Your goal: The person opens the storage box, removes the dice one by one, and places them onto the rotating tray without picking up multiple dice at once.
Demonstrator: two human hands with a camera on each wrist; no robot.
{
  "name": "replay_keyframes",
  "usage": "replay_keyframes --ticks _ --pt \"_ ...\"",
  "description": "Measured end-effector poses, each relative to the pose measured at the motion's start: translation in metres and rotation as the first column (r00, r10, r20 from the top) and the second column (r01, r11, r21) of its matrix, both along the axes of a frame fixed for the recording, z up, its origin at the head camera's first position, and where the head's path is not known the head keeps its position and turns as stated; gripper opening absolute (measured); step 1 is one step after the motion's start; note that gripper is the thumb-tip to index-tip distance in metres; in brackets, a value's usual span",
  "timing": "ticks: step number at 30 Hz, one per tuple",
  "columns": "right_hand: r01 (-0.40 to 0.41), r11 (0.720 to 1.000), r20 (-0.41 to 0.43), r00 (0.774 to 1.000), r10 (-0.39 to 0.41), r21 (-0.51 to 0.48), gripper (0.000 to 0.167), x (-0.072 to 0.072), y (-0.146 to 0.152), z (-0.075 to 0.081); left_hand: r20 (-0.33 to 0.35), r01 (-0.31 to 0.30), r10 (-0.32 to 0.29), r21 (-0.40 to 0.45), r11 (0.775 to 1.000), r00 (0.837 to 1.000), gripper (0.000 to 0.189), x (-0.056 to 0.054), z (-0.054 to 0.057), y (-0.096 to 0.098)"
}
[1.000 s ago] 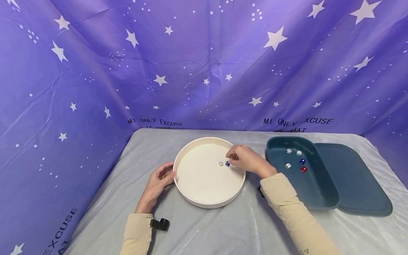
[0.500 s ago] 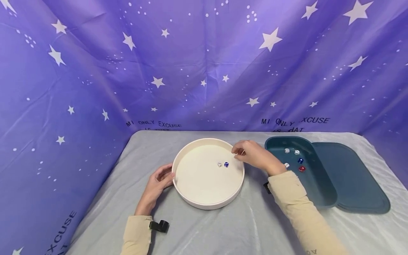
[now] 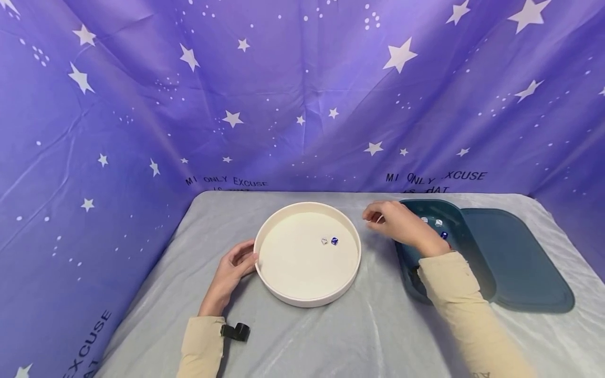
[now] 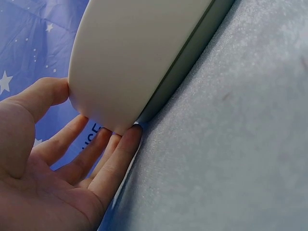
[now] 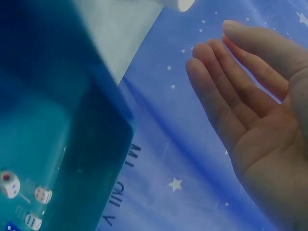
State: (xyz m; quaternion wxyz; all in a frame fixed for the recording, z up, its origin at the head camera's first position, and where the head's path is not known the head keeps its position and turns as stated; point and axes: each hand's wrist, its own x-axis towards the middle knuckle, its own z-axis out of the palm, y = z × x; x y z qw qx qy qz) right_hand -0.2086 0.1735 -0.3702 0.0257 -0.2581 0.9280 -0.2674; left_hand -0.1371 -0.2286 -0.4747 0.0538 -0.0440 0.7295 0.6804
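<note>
One white die [image 3: 324, 241] and one blue die [image 3: 334, 241] lie just apart, right of centre, in the round cream tray [image 3: 298, 270], and on my feed I see the left hand [image 3: 231, 268] pinch the tray's left edge between thumb and fingertips. The right hand [image 3: 398, 221] hangs relaxed just beyond the tray's right side, fingers loosely bent, its wrist over the teal box [image 3: 475, 268], where I make out more dice [image 5: 43, 194]; a flat lid [image 3: 522, 262] lies beside the box on the cloth-covered bench [image 3: 302, 341].
</note>
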Motion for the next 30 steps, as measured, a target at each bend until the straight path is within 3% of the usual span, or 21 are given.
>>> replay_keyframes --ticks 16,30 --pt "0.055 0.996 -0.038 0.998 -0.053 0.073 0.017 0.007 0.038 0.003 -0.020 0.012 -0.011 0.026 1.000 1.000 0.055 -0.002 -0.002 0.000" --pt "0.108 0.986 0.004 0.994 -0.110 0.123 0.018 0.008 0.064 -0.007 0.002 0.000 0.000 0.021 1.000 1.000 0.055 -0.001 0.000 -0.001"
